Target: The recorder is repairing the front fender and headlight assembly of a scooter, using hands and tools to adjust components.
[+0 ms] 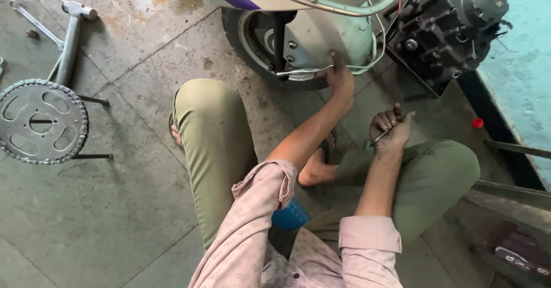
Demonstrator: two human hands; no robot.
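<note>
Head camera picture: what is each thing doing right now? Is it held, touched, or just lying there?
left hand: reaching out, fingers on the scooter's metal guard rail
right hand: closed around a thin metal tool
scooter wheel: resting on the floor
sprocket: lying flat, untouched
red cap: lying loose on the floor

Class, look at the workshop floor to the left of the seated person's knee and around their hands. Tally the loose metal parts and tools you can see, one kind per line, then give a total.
Toothed sprocket wheel: 1
Spanner: 1
Grey metal tube with a capped end: 1
Thin tool held in the right hand: 1
Total: 4
The left hand holds no tool; it rests on the scooter's metal guard.
</note>
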